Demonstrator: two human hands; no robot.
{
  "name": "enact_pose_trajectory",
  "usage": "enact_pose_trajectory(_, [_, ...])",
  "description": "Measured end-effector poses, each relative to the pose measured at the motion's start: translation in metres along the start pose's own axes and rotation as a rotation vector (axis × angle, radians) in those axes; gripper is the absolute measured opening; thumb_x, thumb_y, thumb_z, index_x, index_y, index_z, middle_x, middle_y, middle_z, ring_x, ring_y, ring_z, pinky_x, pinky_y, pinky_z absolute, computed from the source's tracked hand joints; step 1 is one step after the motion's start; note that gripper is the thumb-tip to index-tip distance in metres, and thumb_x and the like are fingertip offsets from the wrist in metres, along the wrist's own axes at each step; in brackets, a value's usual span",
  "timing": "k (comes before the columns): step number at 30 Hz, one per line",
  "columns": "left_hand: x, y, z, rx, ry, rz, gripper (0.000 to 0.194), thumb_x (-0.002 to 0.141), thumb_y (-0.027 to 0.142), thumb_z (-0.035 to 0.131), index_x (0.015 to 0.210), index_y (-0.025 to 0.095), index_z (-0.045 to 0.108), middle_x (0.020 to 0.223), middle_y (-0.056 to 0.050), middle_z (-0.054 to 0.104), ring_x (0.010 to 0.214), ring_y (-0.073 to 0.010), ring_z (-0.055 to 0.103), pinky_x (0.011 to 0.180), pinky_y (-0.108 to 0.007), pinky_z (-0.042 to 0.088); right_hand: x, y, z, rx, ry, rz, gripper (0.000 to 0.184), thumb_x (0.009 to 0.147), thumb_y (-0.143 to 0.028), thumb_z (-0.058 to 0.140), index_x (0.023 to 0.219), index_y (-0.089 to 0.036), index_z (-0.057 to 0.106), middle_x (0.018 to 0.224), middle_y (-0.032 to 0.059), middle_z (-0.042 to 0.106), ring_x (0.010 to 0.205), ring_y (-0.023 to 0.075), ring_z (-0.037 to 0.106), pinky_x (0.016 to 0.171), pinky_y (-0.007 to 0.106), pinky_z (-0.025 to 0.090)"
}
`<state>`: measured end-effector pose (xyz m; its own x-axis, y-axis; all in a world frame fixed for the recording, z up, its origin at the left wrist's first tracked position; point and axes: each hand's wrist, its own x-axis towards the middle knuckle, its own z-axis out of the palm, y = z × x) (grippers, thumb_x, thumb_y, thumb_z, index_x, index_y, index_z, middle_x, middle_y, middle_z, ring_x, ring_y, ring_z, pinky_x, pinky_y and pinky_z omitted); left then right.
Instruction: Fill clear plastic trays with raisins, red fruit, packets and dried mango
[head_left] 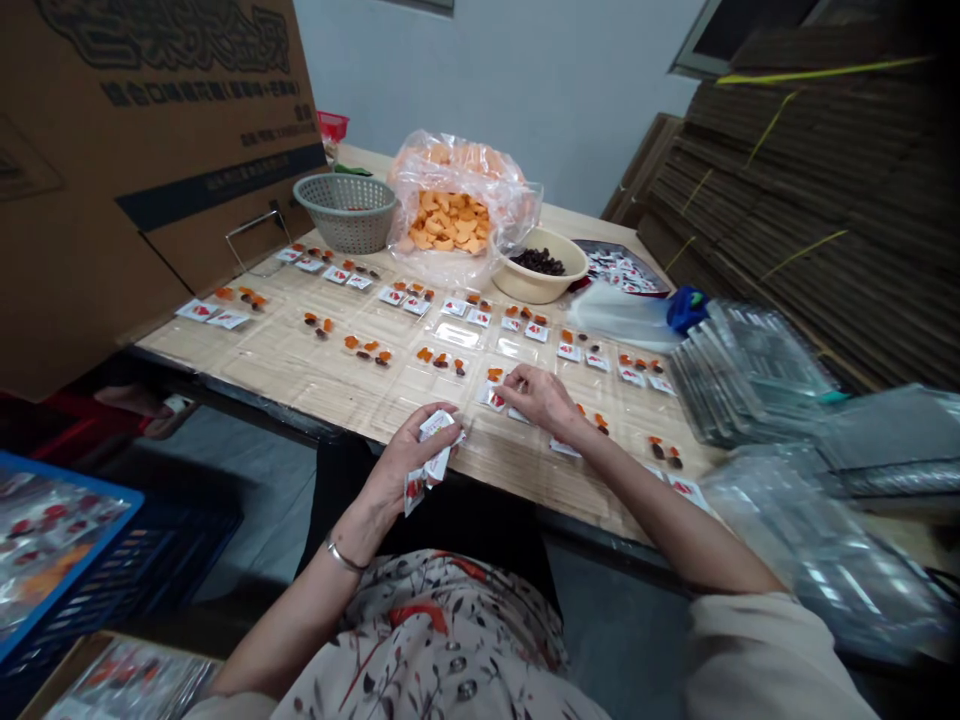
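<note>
My left hand (409, 460) is closed around a small stack of white and red sachets (435, 450), held just off the near edge of the table (315, 380). My right hand (538, 397) rests on the table with fingers pinched on one white and red sachet (493, 398) laid among the clear trays. Rows of clear plastic trays (457, 335) cover the table, each with orange dried fruit pieces, dark pieces and a sachet.
A clear bag of orange dried fruit (454, 205), a grey basket (346, 210) and a beige bowl of dark fruit (538, 265) stand at the back. Stacked clear trays (750, 370) lie right. A large cardboard box (135, 160) stands left, a blue crate (52, 540) below.
</note>
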<state>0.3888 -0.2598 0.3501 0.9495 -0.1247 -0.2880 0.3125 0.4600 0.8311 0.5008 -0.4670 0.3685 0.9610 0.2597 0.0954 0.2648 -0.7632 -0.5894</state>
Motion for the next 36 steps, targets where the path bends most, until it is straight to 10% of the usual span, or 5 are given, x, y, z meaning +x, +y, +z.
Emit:
enact_pose_trajectory(9, [0.009,0.007,0.024,-0.142,0.024,0.080,0.054,0.067,0.038,0.083,0.111,0.020,0.057,0.069,0.005,0.060,0.048,-0.0048,0.052,0.039,-0.013,0.035,-0.035,-0.047,-0.005,0.537,-0.366,-0.055,0.040,0.076,-0.057,0.070,0.082,-0.019,0.061,0.066,-0.0007,0.063,0.054,0.0117,0.053,0.051,0.024,0.042])
enact_pose_trajectory(14, [0.015,0.009,0.031,-0.224,0.020,0.138,0.057,0.065,0.038,0.085,0.111,0.019,0.056,0.074,0.005,0.061,0.048,-0.0041,0.049,0.038,-0.014,0.032,-0.033,-0.058,0.005,0.793,-0.323,0.056,0.045,0.066,-0.056,0.079,0.077,-0.018,0.058,0.066,-0.0003,0.066,0.053,0.0095,0.054,0.052,0.022,0.044])
enact_pose_trajectory(28, [0.017,0.016,-0.009,-0.328,0.117,0.164,0.068,0.065,0.027,0.086,0.126,0.018,0.059,0.068,0.004,0.057,0.049,-0.0034,0.049,0.036,-0.010,0.029,0.001,-0.062,0.006,0.813,-0.229,0.012,0.036,0.072,-0.048,0.075,0.076,-0.016,0.060,0.065,-0.0004,0.065,0.053,0.0087,0.056,0.055,0.023,0.047])
enact_pose_trajectory(36, [0.018,0.017,-0.004,-0.275,0.123,0.168,0.062,0.064,0.034,0.086,0.119,0.017,0.063,0.065,0.005,0.058,0.046,-0.0035,0.048,0.038,-0.013,0.033,-0.004,-0.081,0.028,0.802,-0.412,-0.001,0.041,0.070,-0.054,0.075,0.074,-0.018,0.057,0.061,-0.0023,0.061,0.050,0.0089,0.053,0.049,0.022,0.045])
